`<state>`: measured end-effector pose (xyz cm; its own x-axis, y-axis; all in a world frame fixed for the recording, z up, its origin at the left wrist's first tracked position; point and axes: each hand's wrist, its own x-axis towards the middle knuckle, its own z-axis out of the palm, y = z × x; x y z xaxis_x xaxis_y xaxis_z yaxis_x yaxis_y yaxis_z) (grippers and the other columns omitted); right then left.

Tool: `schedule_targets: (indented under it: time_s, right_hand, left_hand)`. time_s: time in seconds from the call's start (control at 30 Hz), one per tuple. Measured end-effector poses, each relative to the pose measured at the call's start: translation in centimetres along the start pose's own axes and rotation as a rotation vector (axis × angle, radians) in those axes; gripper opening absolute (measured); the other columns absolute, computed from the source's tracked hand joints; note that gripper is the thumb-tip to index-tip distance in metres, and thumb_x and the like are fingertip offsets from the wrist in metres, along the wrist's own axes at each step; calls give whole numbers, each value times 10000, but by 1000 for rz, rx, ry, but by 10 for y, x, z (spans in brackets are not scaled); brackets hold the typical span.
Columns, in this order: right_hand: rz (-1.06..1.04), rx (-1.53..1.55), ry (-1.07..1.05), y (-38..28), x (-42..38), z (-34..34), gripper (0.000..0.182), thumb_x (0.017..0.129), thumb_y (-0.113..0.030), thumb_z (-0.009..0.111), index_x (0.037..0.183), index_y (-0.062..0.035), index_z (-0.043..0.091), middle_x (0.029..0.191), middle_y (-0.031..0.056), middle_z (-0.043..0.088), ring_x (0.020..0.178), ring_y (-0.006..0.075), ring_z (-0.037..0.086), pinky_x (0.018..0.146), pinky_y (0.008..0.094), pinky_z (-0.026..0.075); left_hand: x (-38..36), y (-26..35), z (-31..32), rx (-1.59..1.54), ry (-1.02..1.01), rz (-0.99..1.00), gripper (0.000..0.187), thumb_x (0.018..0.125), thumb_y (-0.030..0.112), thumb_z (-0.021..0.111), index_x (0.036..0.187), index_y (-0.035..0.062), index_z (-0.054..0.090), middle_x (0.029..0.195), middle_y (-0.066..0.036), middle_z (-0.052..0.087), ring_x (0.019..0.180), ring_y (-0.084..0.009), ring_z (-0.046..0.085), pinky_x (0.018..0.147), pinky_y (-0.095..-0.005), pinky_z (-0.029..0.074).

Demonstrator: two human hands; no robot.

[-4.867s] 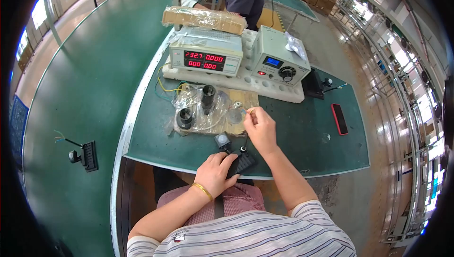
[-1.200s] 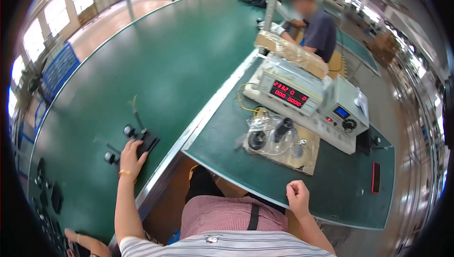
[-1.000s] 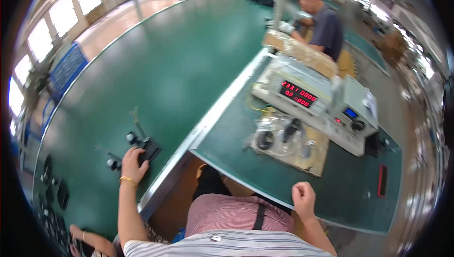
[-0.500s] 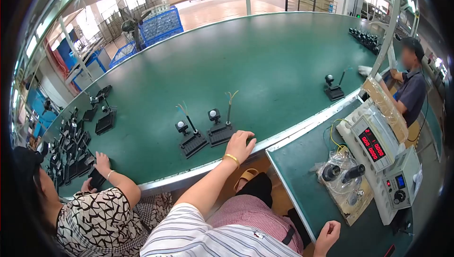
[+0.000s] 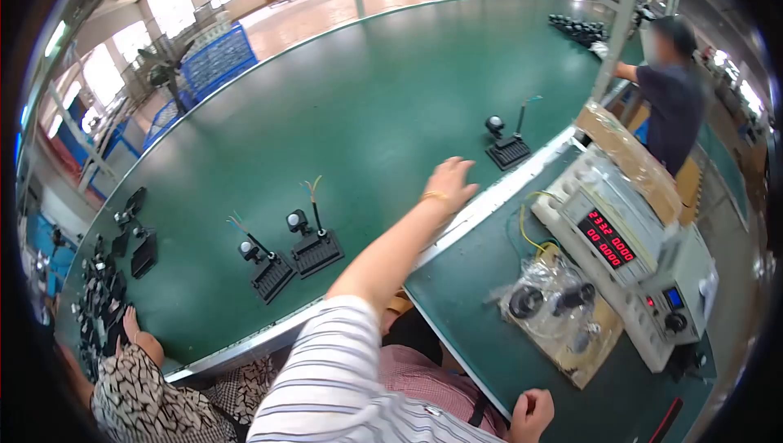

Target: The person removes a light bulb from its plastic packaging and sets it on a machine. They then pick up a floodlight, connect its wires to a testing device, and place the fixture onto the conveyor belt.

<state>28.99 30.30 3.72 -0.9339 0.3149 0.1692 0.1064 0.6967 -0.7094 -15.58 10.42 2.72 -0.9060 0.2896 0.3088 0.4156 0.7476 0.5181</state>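
My left hand (image 5: 453,182), wearing a gold bracelet, reaches over the green table with its fingers stretched out and nothing in them. Just beyond its fingertips stands a black finned lamp (image 5: 510,152) with a round sensor head and an upright cable; hand and lamp are apart. To the left, two similar black lamps, a nearer one (image 5: 272,278) and its neighbour (image 5: 318,253), lie side by side with coloured wire ends pointing up. My right hand (image 5: 532,416) is curled into a fist at the near edge of the side bench, with no object showing in it.
On the side bench (image 5: 457,296) are a meter with red digits (image 5: 608,235), a power unit (image 5: 670,304) and a plastic-wrapped wooden board (image 5: 583,361) with black round fittings. One co-worker (image 5: 139,394) sits left by piled lamps (image 5: 94,304); another (image 5: 673,92) stands far right.
My left hand has moved right along the table, from beside the two lamps toward the single lamp. My view has turned right. The far co-worker's arm now extends toward the lamp row.
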Motion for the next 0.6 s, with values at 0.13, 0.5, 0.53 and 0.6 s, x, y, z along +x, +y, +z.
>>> schedule_targets:
  time_s: [0.13,0.5,0.53,0.6]
  right_hand:
    - [18,-21,-91,5,2,-4,171,877,-206,576,879,-35,595,819,161,576,711,334,545,663,410,461]
    - [-81,15,-546,76,-14,1,59,809,-71,591,852,-33,577,734,158,541,666,335,539,606,405,444]
    - [-122,58,-413,76,-18,1,63,822,-80,584,856,-28,574,739,160,540,671,336,538,608,404,443]
    - [-198,148,-141,30,0,-10,83,847,-100,571,864,-18,569,750,164,539,681,339,538,611,403,441]
  left_hand:
    - [70,34,43,27,-74,-12,561,797,305,674,1317,182,504,1435,-179,376,1325,-355,354,1086,-423,321]
    - [71,51,38,115,-126,-208,533,759,283,744,1252,223,551,1314,-156,443,1200,-351,464,1017,-421,400]
    - [54,44,27,110,-124,-229,535,757,279,746,1252,223,550,1305,-156,446,1198,-354,464,1017,-420,399]
    - [13,32,3,105,-108,-265,539,756,283,744,1254,221,547,1286,-160,452,1197,-357,460,1019,-417,397]
